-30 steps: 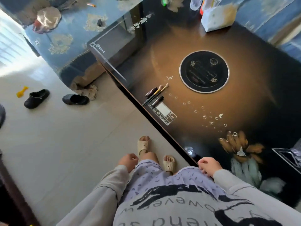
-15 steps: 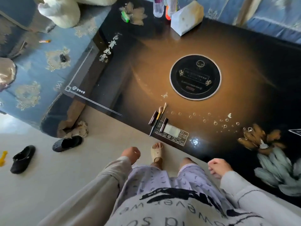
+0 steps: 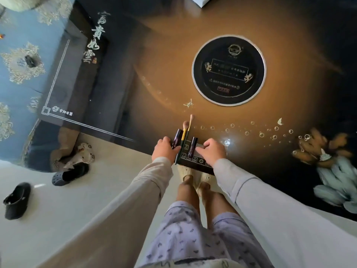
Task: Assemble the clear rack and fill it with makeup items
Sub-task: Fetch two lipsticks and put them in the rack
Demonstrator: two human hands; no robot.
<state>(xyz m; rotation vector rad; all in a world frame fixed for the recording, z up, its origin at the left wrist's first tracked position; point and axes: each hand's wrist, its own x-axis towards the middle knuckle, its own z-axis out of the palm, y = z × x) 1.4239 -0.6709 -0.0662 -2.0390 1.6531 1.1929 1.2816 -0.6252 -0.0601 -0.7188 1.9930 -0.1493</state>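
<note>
Dark slippers [image 3: 70, 174] on floor; round hob [image 3: 229, 70] set in table [image 3: 154, 55].

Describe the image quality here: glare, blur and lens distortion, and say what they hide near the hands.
Head view: wide-angle bending curves the table edge and stretches the sleeves; a bright glare spot sits beside the right hand; the glossy top mirrors a warm glow round the round black disc; the left hand and the makeup items are slightly soft, so exact grip is unclear.

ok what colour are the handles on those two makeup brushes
Yellow near the bristles, dark green below, on the makeup brushes; the head view shows it.
</note>
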